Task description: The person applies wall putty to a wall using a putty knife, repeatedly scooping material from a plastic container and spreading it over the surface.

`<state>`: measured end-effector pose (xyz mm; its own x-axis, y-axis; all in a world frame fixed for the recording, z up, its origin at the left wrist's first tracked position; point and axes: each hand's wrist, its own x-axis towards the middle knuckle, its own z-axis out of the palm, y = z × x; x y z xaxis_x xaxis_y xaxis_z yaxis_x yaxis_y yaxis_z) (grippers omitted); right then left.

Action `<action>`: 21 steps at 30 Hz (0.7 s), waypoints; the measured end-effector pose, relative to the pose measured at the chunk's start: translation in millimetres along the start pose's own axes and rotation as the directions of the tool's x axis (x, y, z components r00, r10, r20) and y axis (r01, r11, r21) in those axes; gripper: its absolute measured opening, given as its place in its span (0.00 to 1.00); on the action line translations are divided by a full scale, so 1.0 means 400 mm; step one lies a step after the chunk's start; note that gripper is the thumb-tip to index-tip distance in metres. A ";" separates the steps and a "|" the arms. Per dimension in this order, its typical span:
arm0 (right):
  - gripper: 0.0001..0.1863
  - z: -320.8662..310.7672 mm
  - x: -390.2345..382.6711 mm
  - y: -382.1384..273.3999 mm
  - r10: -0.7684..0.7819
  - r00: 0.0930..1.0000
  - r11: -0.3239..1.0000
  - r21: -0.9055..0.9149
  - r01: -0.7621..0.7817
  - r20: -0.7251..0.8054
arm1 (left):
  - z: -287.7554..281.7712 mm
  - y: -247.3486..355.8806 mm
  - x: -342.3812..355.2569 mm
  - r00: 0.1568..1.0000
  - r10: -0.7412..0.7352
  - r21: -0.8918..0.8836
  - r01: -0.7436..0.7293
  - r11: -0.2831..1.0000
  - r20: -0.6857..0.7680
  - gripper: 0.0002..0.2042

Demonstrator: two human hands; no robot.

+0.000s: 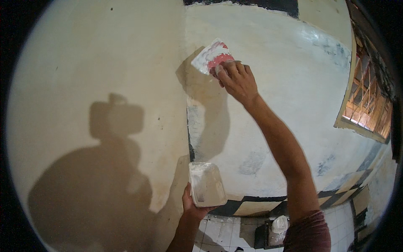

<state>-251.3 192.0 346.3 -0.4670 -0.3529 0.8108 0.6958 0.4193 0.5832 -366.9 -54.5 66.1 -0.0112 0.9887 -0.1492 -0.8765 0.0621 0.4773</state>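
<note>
My right hand (238, 80) is raised near the wall corner, its fingers closed round a red putty knife (213, 56). The wide blade is smeared with white putty and points up and left, close to the wall. Lower down, my left hand (194, 208) supports a white plastic tub (208, 185) from its left side and underneath. A pale, whitish residue coats the tub's inside. In front of me, the wall (268, 105) carries a broad white coat with a few grey-blue patches showing through.
To the left stands a beige wall (75, 63) with my shadow across it. A barred window (367, 96) opens at the right. Below, a black-and-cream checked band (256, 207) runs above white floor tiles (216, 233). A white bag (279, 225) rests on a dark box-like stand.
</note>
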 end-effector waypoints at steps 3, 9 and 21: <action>0.23 0.031 0.006 0.053 -0.311 0.941 0.938 -0.115 0.326 0.131 | -0.025 -0.002 -0.005 0.993 0.044 -0.046 -0.039 0.998 0.110 0.36; 0.19 0.082 0.017 0.078 -0.482 0.829 0.853 -0.064 0.518 0.284 | 0.016 -0.003 -0.010 0.995 0.065 0.004 -0.065 0.998 0.077 0.35; 0.16 0.086 0.119 0.127 -0.415 0.834 0.863 -0.132 0.487 0.363 | 0.044 0.021 0.024 0.966 0.150 0.034 -0.160 0.987 0.210 0.36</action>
<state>-257.0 225.3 416.2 -0.8766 -0.1644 0.4523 0.4452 0.0802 0.8918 -365.8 -42.0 83.9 -0.0408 0.9932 0.1091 -0.8468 -0.0923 0.5239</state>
